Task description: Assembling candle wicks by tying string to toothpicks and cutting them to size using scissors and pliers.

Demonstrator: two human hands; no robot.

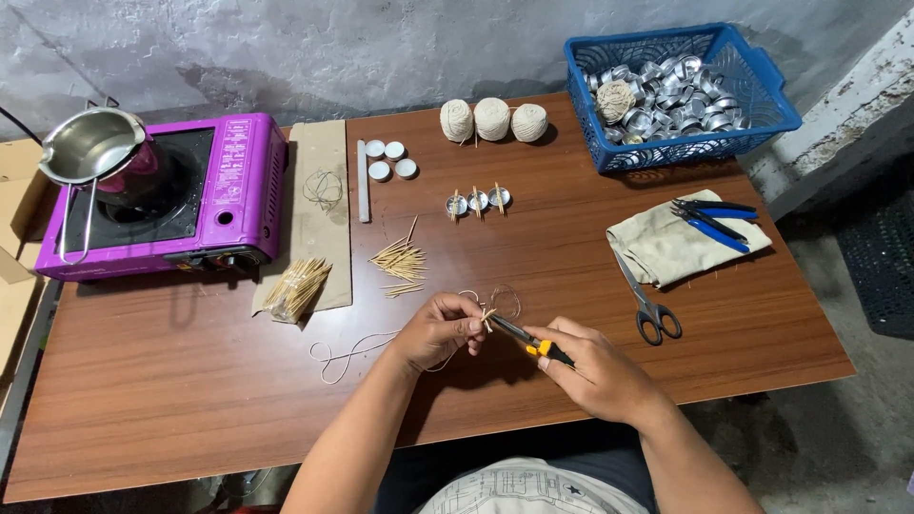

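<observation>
My left hand (440,328) pinches a short wooden stick (487,315) with pale string (354,350) trailing off to the left across the table. My right hand (592,369) grips black-and-yellow pliers (529,341), and their tip touches the stick at my left fingertips. A loop of thin wire (506,301) lies just beyond the hands. Loose wooden sticks (400,261) are scattered a little farther back, and three small metal cups with sticks across them (477,201) stand in a row behind those.
A purple portable stove (233,190) with a metal pot (90,146) sits at the left. A blue basket (757,90) of metal cups stands at back right, three string balls (492,120) at back centre. Scissors (647,303) and blue pliers (714,221) rest by a folded cloth (666,249); a stick bundle (295,286) lies on cardboard.
</observation>
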